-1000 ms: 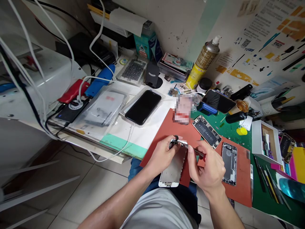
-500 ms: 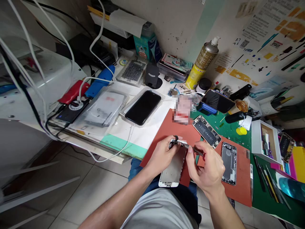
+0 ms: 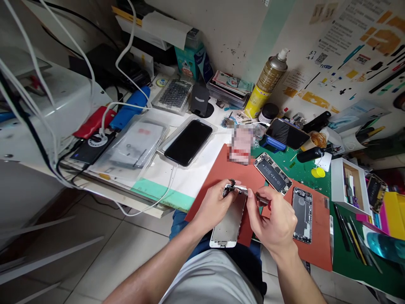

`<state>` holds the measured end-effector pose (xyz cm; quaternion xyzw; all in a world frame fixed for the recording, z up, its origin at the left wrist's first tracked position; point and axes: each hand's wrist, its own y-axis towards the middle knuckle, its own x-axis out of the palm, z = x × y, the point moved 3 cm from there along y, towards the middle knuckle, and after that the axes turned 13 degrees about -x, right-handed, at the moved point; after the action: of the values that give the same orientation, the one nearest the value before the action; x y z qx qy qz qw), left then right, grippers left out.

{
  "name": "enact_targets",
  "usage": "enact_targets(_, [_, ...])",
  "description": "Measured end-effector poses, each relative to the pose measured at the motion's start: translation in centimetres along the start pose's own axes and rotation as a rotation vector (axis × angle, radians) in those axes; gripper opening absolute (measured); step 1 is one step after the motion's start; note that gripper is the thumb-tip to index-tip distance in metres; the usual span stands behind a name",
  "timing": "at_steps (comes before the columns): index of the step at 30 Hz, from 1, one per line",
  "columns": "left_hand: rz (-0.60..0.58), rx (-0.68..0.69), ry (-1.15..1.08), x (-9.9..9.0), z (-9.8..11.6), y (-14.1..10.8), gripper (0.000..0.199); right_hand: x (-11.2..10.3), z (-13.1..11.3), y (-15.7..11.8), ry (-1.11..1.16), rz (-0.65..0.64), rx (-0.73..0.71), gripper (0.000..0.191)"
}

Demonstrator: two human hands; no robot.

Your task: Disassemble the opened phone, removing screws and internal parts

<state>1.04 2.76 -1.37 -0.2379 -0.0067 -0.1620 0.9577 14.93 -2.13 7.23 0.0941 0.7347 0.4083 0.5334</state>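
A white-framed phone screen panel (image 3: 228, 223), its metal back facing up, is tilted at the front edge of the orange mat (image 3: 211, 185). My left hand (image 3: 215, 202) grips its top end, with a small dark part between thumb and fingers. My right hand (image 3: 274, 217) is closed around a slim screwdriver (image 3: 262, 199), whose tip end points at the panel's top near my left fingers. To the right lie an opened phone with its battery (image 3: 273, 173) and a bare phone housing (image 3: 302, 215).
A black phone (image 3: 189, 142) lies on the white table at left, near bagged parts (image 3: 136, 141) and cables. Behind stand a spray can (image 3: 266, 83) and a propped phone (image 3: 287, 133). A white tray (image 3: 350, 185) and several thin tools (image 3: 356, 240) are at right.
The view has shifted slightly. Both hands keep nearly the same hold on the panel and screwdriver; no object has visibly been moved.
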Motion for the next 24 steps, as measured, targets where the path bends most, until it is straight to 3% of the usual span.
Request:
enact_targets(16, [0.001,-0.022,0.002,-0.1,-0.1,-0.1,0.029,0.0,-0.3,0.0,-0.037,-0.012,-0.005,0.013])
enact_targets(24, [0.002,-0.039,-0.020,0.0,-0.1,-0.2,0.029,-1.8,0.3,-0.5,-0.096,0.105,0.135,0.016])
